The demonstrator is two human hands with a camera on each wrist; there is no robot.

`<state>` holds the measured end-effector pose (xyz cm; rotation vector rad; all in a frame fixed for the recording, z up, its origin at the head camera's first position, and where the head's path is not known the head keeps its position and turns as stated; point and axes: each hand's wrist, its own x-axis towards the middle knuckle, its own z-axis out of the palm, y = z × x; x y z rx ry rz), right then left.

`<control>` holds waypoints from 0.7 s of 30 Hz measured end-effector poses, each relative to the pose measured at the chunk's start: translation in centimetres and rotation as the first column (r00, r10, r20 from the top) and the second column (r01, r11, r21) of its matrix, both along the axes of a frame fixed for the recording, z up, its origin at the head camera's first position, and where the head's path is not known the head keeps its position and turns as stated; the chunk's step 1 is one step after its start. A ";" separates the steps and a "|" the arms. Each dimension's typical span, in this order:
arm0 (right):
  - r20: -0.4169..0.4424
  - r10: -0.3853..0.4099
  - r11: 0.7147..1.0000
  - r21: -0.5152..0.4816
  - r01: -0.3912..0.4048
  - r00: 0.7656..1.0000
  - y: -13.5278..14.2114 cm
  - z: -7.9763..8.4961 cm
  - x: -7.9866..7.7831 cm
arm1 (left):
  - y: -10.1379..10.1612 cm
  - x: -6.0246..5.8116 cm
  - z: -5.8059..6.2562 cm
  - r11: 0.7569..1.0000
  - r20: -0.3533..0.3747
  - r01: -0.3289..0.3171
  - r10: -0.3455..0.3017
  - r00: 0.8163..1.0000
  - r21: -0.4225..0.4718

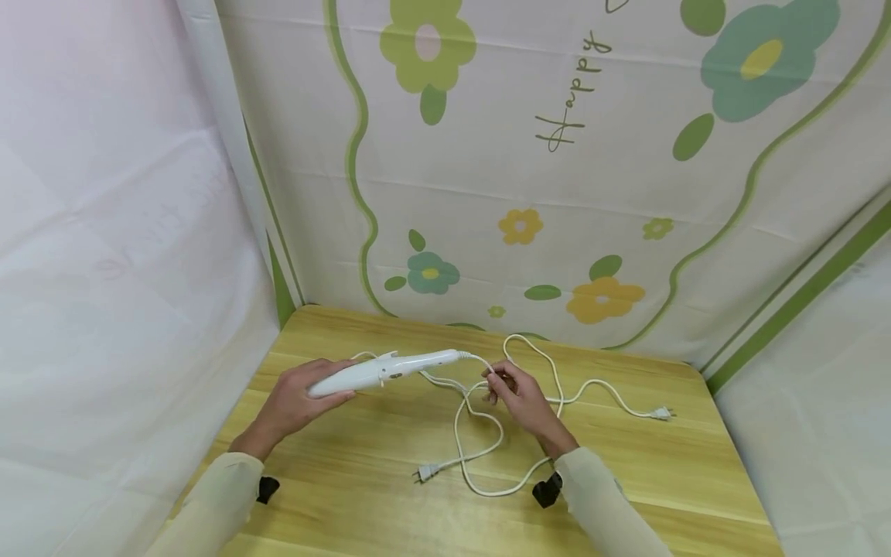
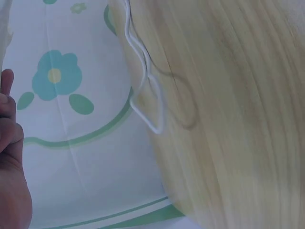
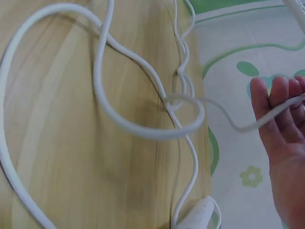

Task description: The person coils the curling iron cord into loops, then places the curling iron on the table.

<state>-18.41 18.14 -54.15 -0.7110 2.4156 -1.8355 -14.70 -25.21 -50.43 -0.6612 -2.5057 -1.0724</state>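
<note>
My left hand [image 1: 298, 396] grips the thick end of a white hair-styling iron [image 1: 351, 377], held tilted over the table with its narrower end pointing right. A white cord [image 1: 476, 357] leaves that narrow end. My right hand [image 1: 520, 396] pinches this cord between thumb and fingers, a short way from the iron. In the right wrist view the cord [image 3: 248, 128] runs across the fingers [image 3: 261, 102]. Only curled fingers and the edge of the left hand [image 2: 13, 162] show in the left wrist view.
White cord lies in loose, crossing loops [image 1: 500, 437] on the wooden table [image 1: 334, 480]. One two-pin plug [image 1: 427, 472] lies front of centre, another plug [image 1: 661, 414] to the right. A flowered cloth [image 1: 487, 193] hangs behind the table, with a white cloth [image 1: 132, 255] at the left.
</note>
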 end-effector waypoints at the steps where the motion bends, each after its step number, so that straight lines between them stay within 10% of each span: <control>1: 0.012 -0.012 1.000 -0.008 0.012 1.000 -0.2 0.0 0.1 | -0.1 0.0 -0.1 1.000 -0.004 -0.012 0.012 1.000 0.007; 6: -0.292 -0.056 0.945 0.293 0.146 0.955 -1.0 0.3 0.4 | -0.2 0.0 -0.3 0.999 -0.060 -0.037 0.038 0.998 0.012; 10: -0.670 0.149 0.808 0.506 0.301 0.728 -1.4 1.3 0.6 | -0.4 0.0 -0.1 0.999 -0.094 -0.045 0.042 0.995 -0.022; 14: -0.759 0.376 0.711 0.604 0.361 0.532 -1.7 2.9 0.8 | -0.5 0.1 0.2 0.992 -0.098 -0.040 0.028 0.995 -0.118; 21: -0.714 0.561 0.646 0.694 0.317 0.418 -2.5 5.2 1.4 | -0.4 0.6 0.8 0.955 -0.088 0.107 -0.136 0.987 -0.275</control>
